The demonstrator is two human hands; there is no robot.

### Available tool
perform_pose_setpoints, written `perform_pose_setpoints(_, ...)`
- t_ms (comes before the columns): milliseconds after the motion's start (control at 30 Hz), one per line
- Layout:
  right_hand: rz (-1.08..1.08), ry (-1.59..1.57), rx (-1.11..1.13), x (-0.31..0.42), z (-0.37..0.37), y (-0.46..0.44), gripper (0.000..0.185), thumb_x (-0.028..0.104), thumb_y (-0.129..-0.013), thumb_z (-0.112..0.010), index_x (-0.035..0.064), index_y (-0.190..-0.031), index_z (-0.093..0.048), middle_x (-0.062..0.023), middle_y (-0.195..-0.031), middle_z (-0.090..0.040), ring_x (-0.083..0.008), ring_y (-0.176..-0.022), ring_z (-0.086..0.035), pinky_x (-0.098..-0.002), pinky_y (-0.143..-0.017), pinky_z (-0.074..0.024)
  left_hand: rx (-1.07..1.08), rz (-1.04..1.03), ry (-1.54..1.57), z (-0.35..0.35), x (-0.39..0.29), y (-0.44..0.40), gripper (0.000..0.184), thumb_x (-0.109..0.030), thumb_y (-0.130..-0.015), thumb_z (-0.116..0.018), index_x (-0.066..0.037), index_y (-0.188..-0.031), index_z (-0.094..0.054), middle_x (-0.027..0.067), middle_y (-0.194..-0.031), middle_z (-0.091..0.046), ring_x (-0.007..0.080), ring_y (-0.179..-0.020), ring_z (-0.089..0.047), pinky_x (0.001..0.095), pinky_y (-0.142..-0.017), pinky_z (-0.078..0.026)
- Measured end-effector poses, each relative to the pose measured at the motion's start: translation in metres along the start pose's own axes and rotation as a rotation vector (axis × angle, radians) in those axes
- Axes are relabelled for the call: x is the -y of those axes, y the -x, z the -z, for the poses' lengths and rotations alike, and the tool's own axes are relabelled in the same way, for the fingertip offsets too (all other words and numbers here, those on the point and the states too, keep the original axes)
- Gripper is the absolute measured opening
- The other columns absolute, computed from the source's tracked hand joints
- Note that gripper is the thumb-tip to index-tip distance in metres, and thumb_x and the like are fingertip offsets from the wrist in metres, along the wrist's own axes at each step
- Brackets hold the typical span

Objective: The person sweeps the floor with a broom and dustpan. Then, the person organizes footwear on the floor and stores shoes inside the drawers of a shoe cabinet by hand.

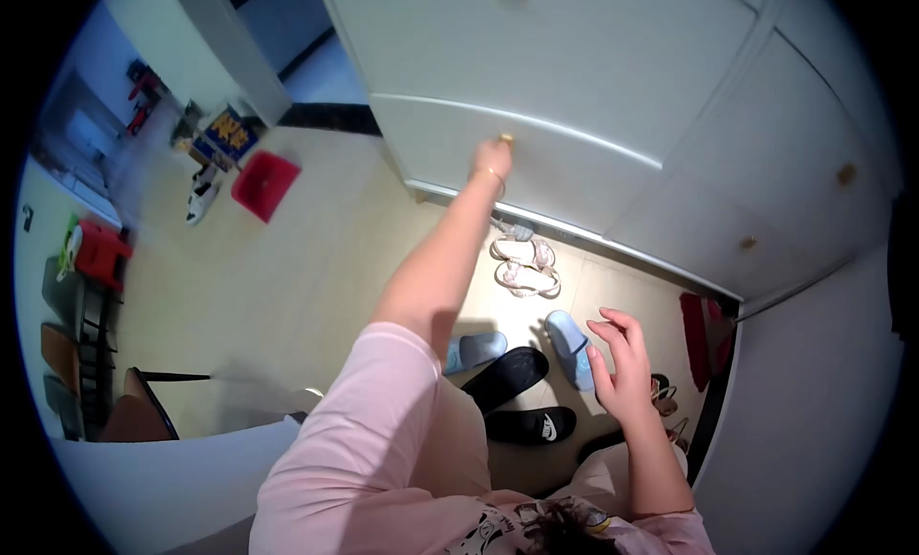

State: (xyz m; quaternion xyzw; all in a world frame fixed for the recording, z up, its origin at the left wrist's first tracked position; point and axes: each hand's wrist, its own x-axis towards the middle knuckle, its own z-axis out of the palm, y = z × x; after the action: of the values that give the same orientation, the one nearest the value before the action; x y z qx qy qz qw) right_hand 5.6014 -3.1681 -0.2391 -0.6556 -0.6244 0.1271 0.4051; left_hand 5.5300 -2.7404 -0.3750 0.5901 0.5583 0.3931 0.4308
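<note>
My left hand (492, 158) is closed on a small gold knob (506, 138) on the lower front panel of a white cabinet (574, 67). A bracelet circles that wrist. Over the shoes on the floor, my right hand (620, 363) has its fingers apart and holds nothing. Just left of it lies a blue slipper (571, 349). Beige sandals (526, 266) stand below the cabinet's edge. Closer to my body are black slides (529, 426) and another blue slipper (476, 351), partly behind my left arm.
A red dustpan-like object (266, 184) and white shoes (202, 201) are on the floor at the upper left. Chairs (139, 407) stand at the left. A white panel (804, 383) borders the right side, near red items (697, 339).
</note>
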Motion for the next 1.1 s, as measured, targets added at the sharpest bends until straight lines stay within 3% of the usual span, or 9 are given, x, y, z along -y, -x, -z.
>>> perform_pose_setpoints(67, -0.006, 0.0, 0.061, -0.01, 0.008, 0.005, 0.022, 0.005, -0.085, -0.062, 0.0025, -0.106, -0.064, -0.0177, -0.119, -0.055, -0.0337, -0.102, -0.06, -0.0378, -0.088, -0.0487, 0.01, -0.182, -0.628, -0.019, 0.026, -0.046, 0.033, -0.03, -0.086, -0.056, 0.001, -0.087, -0.068, 0.0178, -0.083, -0.068, 0.0304, -0.073, -0.064, 0.0425, -0.068, -0.049)
perform_pose_setpoints(200, -0.078, 0.093, 0.002, -0.038, 0.041, 0.019, 0.02, 0.009, -0.088, -0.059, 0.0038, -0.106, -0.065, -0.0154, -0.117, -0.058, -0.0334, -0.106, -0.059, -0.0365, -0.091, -0.047, 0.128, 0.212, 0.054, 0.003, 0.011, -0.008, 0.04, -0.039, -0.09, -0.053, -0.002, -0.098, -0.065, 0.0113, -0.09, -0.065, 0.0203, -0.075, -0.061, 0.0369, -0.063, -0.051)
perform_pose_setpoints(267, -0.186, 0.06, -0.083, -0.056, 0.057, 0.025, 0.019, 0.009, -0.089, -0.058, 0.0029, -0.105, -0.066, -0.0151, -0.113, -0.061, -0.0298, -0.103, -0.061, -0.0349, -0.088, -0.0477, 0.026, 0.19, 0.324, 0.007, -0.022, 0.065, 0.046, -0.043, -0.094, -0.045, -0.001, -0.108, -0.059, 0.0098, -0.096, -0.062, 0.0202, -0.081, -0.062, 0.0375, -0.066, -0.052)
perform_pose_setpoints(367, -0.301, 0.014, -0.181, -0.086, 0.075, 0.031, 0.017, 0.011, -0.091, -0.058, 0.0017, -0.103, -0.066, -0.0108, -0.107, -0.062, -0.0219, -0.094, -0.062, -0.0303, -0.078, -0.0503, 0.093, 0.286, 0.245, -0.012, 0.023, 0.102, 0.049, -0.045, -0.096, -0.039, -0.001, -0.11, -0.056, 0.0096, -0.099, -0.06, 0.0201, -0.081, -0.062, 0.0363, -0.068, -0.053)
perform_pose_setpoints(433, -0.337, -0.005, -0.188, -0.101, 0.087, 0.036, 0.018, 0.013, -0.092, -0.058, 0.0012, -0.104, -0.066, -0.0079, -0.103, -0.062, -0.0187, -0.09, -0.062, -0.0294, -0.074, -0.0506, 0.526, 0.284, -0.303, -0.021, 0.08, 0.108, 0.033, -0.034, -0.092, -0.051, -0.004, -0.105, -0.057, 0.0091, -0.098, -0.062, 0.0168, -0.081, -0.062, 0.0327, -0.069, -0.051)
perform_pose_setpoints(667, -0.462, 0.021, -0.273, -0.127, 0.13, 0.061, 0.02, 0.017, -0.094, -0.059, 0.0034, -0.107, -0.066, -0.0014, -0.094, -0.061, -0.0102, -0.084, -0.057, -0.0233, -0.074, -0.0453, 1.382, 0.319, -0.558, -0.1, 0.163, 0.298, 0.025, -0.024, -0.094, -0.055, -0.002, -0.085, -0.064, 0.0091, -0.076, -0.068, 0.0147, -0.066, -0.065, 0.0268, -0.057, -0.051)
perform_pose_setpoints(733, -0.538, -0.071, -0.343, -0.131, 0.146, 0.074, 0.022, 0.019, -0.094, -0.059, 0.0041, -0.109, -0.067, 0.001, -0.096, -0.063, -0.0078, -0.084, -0.055, -0.0211, -0.075, -0.0428, 1.499, 0.016, -0.777, -0.116, 0.135, 0.353, 0.027, -0.026, -0.089, -0.058, 0.001, -0.09, -0.066, 0.0107, -0.08, -0.07, 0.019, -0.068, -0.067, 0.0335, -0.066, -0.053)
perform_pose_setpoints(800, -0.595, -0.073, -0.363, -0.132, 0.166, 0.09, 0.022, 0.019, -0.094, -0.059, 0.0042, -0.109, -0.067, 0.001, -0.096, -0.063, -0.0074, -0.084, -0.054, -0.0212, -0.076, -0.043, 1.622, -0.317, -0.861, -0.129, 0.145, 0.397, 0.023, -0.021, -0.082, -0.059, -0.004, -0.09, -0.072, 0.0193, -0.099, -0.069, 0.0346, -0.097, -0.064, 0.0436, -0.086, -0.05)
perform_pose_setpoints(1100, -0.914, -0.189, -0.073, -0.18, 0.224, 0.202, 0.025, 0.02, -0.097, -0.055, 0.0038, -0.113, -0.064, -0.0031, -0.098, -0.066, -0.0112, -0.093, -0.058, -0.0268, -0.085, -0.0456, 1.784, -1.074, -0.948, -0.121, 0.153, 0.49, 0.05, -0.031, -0.074, -0.073, -0.016, -0.12, -0.059, 0.0096, -0.122, -0.054, 0.0291, -0.12, -0.047, 0.0429, -0.1, -0.039)
